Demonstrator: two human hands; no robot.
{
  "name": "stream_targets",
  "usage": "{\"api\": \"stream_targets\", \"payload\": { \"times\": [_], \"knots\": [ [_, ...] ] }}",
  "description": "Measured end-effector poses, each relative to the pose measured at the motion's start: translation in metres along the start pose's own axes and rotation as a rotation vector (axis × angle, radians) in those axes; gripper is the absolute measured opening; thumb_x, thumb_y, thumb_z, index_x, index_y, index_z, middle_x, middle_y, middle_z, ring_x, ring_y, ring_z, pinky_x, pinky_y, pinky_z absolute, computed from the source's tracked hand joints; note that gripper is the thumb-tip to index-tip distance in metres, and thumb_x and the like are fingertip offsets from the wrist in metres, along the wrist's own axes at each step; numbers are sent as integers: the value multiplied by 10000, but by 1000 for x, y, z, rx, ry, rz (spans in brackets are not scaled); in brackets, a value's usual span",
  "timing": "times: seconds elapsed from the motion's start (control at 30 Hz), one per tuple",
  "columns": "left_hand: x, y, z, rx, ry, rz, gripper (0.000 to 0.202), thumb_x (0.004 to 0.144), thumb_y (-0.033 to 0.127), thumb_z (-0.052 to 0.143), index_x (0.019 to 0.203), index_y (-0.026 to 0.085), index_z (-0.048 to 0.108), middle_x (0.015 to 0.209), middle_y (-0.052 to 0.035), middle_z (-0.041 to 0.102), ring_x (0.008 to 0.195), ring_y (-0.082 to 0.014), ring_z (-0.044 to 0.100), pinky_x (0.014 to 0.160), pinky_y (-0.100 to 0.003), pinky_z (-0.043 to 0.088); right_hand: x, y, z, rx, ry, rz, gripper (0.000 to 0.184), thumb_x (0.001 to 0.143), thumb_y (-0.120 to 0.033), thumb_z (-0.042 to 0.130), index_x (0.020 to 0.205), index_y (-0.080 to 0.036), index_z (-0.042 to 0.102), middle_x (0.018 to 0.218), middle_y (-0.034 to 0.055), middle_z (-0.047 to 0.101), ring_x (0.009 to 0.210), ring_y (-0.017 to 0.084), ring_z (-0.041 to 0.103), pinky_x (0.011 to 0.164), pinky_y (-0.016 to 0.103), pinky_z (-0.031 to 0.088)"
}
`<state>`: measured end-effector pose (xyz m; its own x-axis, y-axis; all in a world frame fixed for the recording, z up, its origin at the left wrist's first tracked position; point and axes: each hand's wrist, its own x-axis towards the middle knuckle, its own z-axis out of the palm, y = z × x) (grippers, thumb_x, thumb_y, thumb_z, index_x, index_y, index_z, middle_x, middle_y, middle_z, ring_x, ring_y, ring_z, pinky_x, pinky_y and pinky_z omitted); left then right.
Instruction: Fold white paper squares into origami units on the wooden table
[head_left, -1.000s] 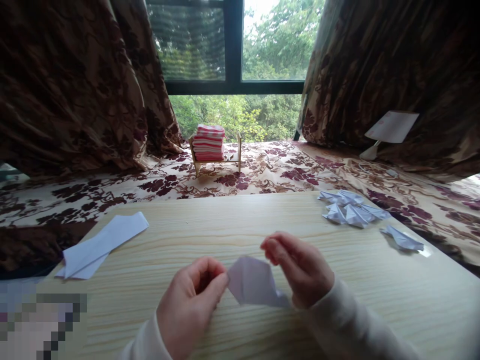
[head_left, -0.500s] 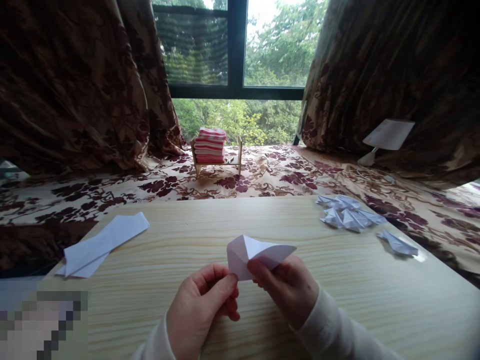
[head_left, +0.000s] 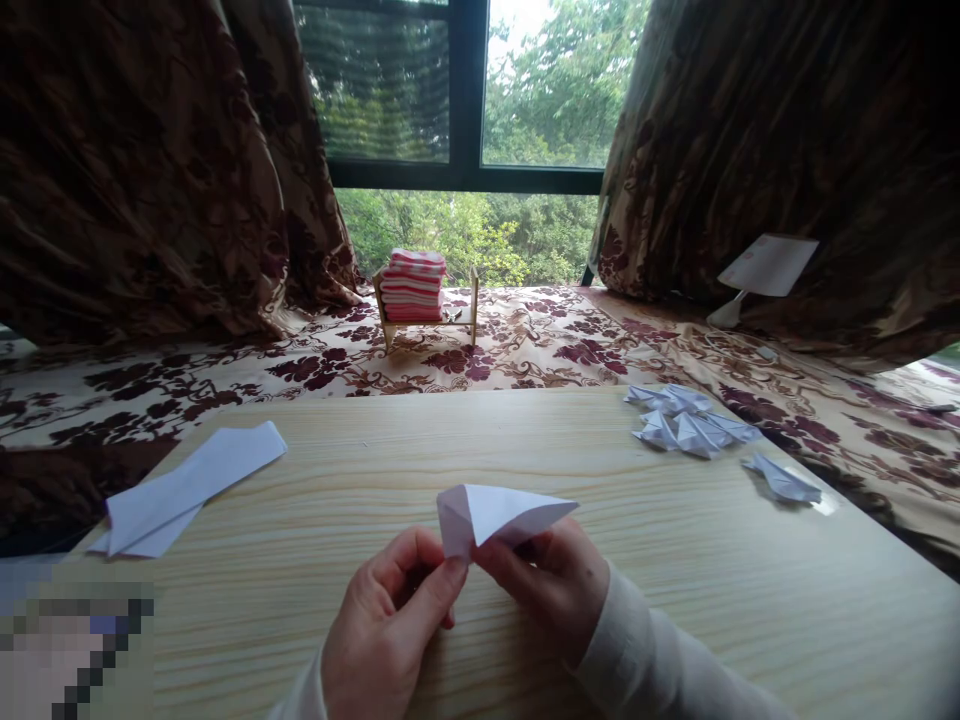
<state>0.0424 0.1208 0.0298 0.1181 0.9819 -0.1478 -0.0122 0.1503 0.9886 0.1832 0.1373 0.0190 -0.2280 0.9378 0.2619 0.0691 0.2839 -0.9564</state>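
A partly folded sheet of white paper is held above the table between both hands. My left hand pinches its lower left corner between thumb and forefinger. On the other side, my right hand grips the paper from below, the thumb against its lower edge and the other fingers mostly hidden behind it. A crease runs down the sheet; its right part sticks out in a point over my right hand, while a narrower flap stands at the left.
The wooden table carries flat white paper strips at left. Several folded paper pieces lie at back right, with one folded piece apart. Beyond are a small rack with pink-striped cloths and a lamp.
My right hand has shifted left, closer to my left hand, and its thumb has moved to the paper's lower edge. The paper has tilted. The whole view has shifted slightly.
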Motion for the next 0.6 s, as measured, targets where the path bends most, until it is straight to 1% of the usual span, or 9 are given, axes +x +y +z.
{"api": "stream_targets", "payload": {
  "times": [0.1,0.2,0.33,0.43,0.5,0.53,0.6],
  "knots": [
    [0,1,-1,-31,29,-9,189,667,315,602,566,163,553,484,35,478,496,-89,414,511,-200,351,-1,-1,-4,-68,-23,7,268,799,-319,477,633,-148,598,554,4,541,516,105,477,485,205,413],
    [2,5,-3,49,8,-32,178,660,299,601,554,163,559,480,33,486,495,-91,415,505,-198,348,-2,1,-5,-118,-40,14,249,798,-294,479,653,-144,616,538,-1,522,503,104,461,502,216,421],
    [5,9,-8,147,-56,-29,165,668,321,604,622,163,605,499,35,484,509,-94,417,505,-195,345,-2,5,-3,-25,-78,58,206,771,-300,532,678,-147,635,562,8,556,568,138,524,568,247,461],
    [7,6,-13,135,-91,-13,174,687,328,591,643,162,616,511,34,476,516,-92,400,508,-197,333,-1,5,-4,79,-118,66,214,773,-320,537,721,-139,639,643,24,604,636,157,560,588,251,469],
    [7,2,-15,119,-126,-29,181,709,320,569,634,161,612,512,33,471,519,-89,392,514,-200,324,-1,3,-5,89,-139,44,238,787,-332,517,725,-134,632,657,29,607,651,159,561,600,253,465],
    [7,-1,-16,111,-140,-43,187,718,318,559,628,161,607,510,33,469,520,-89,391,520,-202,321,0,3,-6,61,-137,34,254,794,-339,504,706,-132,623,630,26,591,629,152,549,587,249,457],
    [7,-4,-17,98,-142,-72,206,723,326,554,608,159,592,498,31,467,522,-92,398,531,-209,321,0,2,-7,-29,-110,38,293,797,-355,487,642,-131,594,538,1,514,533,117,485,513,223,416]
  ]
}}
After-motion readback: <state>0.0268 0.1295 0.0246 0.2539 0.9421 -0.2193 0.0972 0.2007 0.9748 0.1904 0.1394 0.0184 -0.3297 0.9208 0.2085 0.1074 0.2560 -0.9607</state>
